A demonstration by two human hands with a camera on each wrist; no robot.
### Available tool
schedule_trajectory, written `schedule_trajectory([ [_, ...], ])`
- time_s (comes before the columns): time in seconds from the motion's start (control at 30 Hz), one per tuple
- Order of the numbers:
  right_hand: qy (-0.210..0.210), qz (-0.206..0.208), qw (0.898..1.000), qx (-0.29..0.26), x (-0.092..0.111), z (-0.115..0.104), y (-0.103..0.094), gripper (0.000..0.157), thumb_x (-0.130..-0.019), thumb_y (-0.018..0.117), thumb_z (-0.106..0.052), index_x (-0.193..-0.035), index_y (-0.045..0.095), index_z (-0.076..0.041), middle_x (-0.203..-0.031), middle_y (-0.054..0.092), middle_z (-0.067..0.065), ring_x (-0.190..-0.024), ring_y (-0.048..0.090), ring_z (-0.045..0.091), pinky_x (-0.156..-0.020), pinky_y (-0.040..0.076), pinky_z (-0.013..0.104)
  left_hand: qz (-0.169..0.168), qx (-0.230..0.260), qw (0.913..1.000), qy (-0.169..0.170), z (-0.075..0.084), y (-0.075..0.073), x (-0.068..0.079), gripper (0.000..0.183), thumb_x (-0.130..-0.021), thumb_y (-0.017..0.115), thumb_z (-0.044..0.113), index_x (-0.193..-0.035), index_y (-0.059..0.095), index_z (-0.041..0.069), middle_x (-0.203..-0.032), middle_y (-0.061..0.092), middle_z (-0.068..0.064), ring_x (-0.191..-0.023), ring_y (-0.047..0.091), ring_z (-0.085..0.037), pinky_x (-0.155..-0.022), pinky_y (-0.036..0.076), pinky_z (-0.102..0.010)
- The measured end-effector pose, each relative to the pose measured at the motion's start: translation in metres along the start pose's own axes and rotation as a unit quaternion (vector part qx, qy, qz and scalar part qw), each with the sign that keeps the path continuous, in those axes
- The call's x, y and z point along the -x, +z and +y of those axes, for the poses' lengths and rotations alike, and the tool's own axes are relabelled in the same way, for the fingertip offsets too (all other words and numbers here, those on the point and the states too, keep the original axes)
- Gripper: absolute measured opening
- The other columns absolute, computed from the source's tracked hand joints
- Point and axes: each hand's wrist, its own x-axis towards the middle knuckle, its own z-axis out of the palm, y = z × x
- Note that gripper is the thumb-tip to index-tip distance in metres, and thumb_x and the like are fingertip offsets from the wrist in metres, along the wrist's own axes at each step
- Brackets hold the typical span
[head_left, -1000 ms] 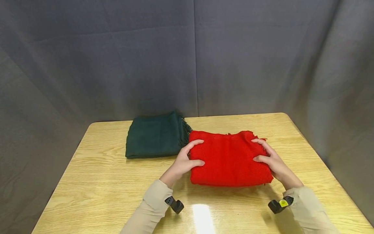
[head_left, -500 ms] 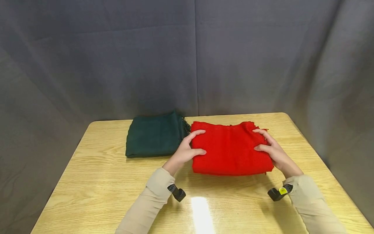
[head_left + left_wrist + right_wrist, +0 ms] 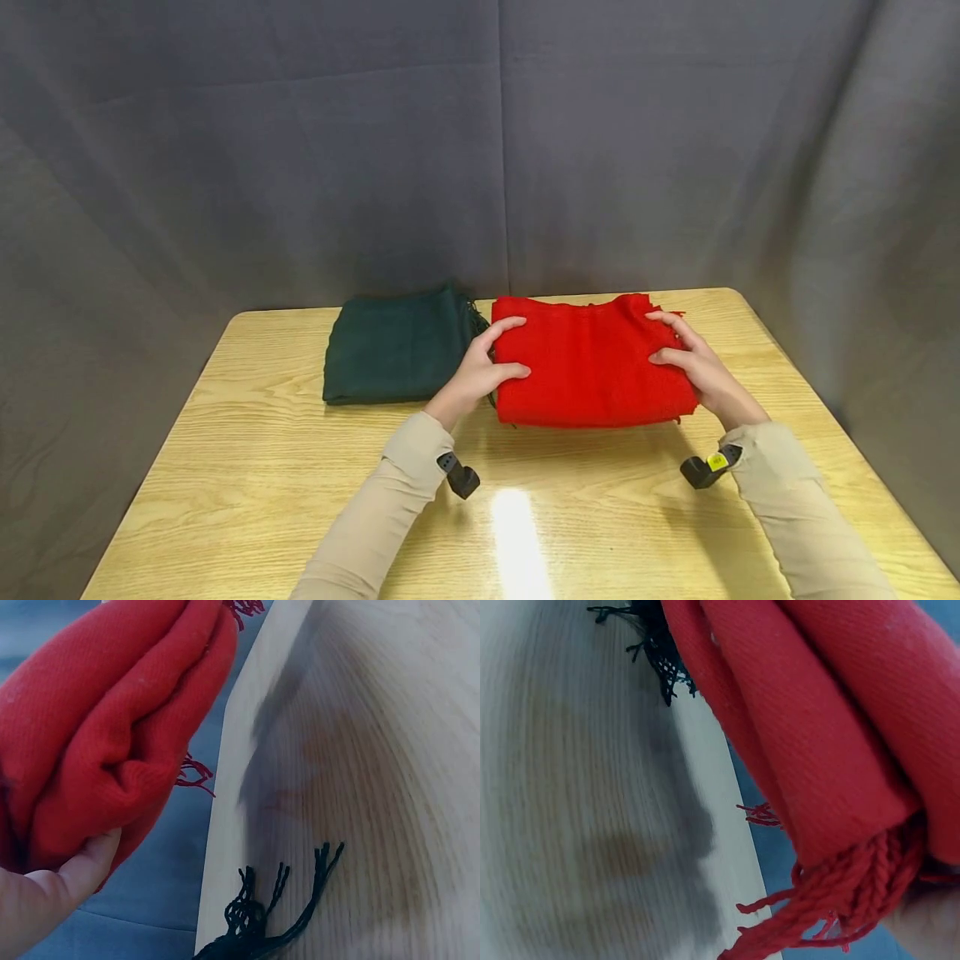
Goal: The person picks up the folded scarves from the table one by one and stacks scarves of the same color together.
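Between my two hands is a folded red scarf (image 3: pixel 588 362), raised over the right half of the table. My left hand (image 3: pixel 478 371) grips its left end, thumb on the near side and fingers toward the far edge. At the opposite end, my right hand (image 3: pixel 701 371) holds it the same way, beside the fringe. The left wrist view shows the scarf's layered folds (image 3: pixel 112 712) above the tabletop, with my thumb (image 3: pixel 94 862) pressed into them. In the right wrist view, red twisted tassels (image 3: pixel 855 892) hang from the end, and most of my right hand is hidden.
A folded dark green scarf (image 3: pixel 393 346) lies at the back left of the wooden table (image 3: pixel 262 483), its fringe close to my left hand. Grey curtains (image 3: pixel 375 167) stand behind the table and along both sides.
Both hands have carried the red scarf away from me toward the table's back edge, with their grip unchanged. The green scarf has stayed in place.
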Motion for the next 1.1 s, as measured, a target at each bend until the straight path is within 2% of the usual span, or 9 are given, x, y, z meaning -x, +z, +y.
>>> schedule_trajectory([
  [0.17,0.003,0.007,1.000,-0.004,-0.008,-0.004,0.000,0.045,-0.088,0.049,0.000,-0.122,0.045,-0.029,-0.115,0.040,0.000,-0.096,0.048,0.015,-0.068,0.051,0.031,0.006,0.005,0.9998,0.019,-0.001,-0.002,-0.007,0.063,-0.075,0.063,-0.005,-0.131,0.045,0.018,-0.119,0.048,-0.014,-0.100,0.052,-0.029,-0.075,0.051,-0.040],
  [0.6,-0.007,0.012,1.000,-0.007,-0.026,-0.009,-0.006,0.043,-0.088,0.047,0.003,-0.121,0.046,-0.024,-0.115,0.040,-0.001,-0.092,0.050,0.013,-0.068,0.050,0.026,0.022,0.013,0.9995,0.020,0.003,-0.001,-0.025,0.064,-0.076,0.063,-0.005,-0.132,0.044,0.020,-0.122,0.046,-0.012,-0.103,0.050,-0.030,-0.077,0.050,-0.040],
  [0.93,0.021,0.022,1.000,-0.008,-0.041,-0.009,-0.007,0.043,-0.088,0.047,0.000,-0.121,0.044,-0.028,-0.115,0.039,-0.001,-0.094,0.048,0.015,-0.068,0.050,0.028,0.048,0.003,0.9987,0.013,-0.001,-0.005,-0.037,0.064,-0.075,0.063,-0.004,-0.132,0.045,0.020,-0.124,0.045,-0.012,-0.104,0.049,-0.031,-0.078,0.049,-0.041],
  [1.1,0.037,0.032,0.999,0.002,-0.049,-0.009,-0.006,0.045,-0.088,0.048,-0.001,-0.123,0.043,-0.029,-0.116,0.038,-0.002,-0.096,0.047,0.016,-0.069,0.049,0.028,0.075,-0.008,0.9972,0.002,-0.003,-0.008,-0.043,0.064,-0.074,0.065,-0.003,-0.130,0.047,0.023,-0.123,0.046,-0.009,-0.104,0.048,-0.028,-0.078,0.048,-0.039],
])
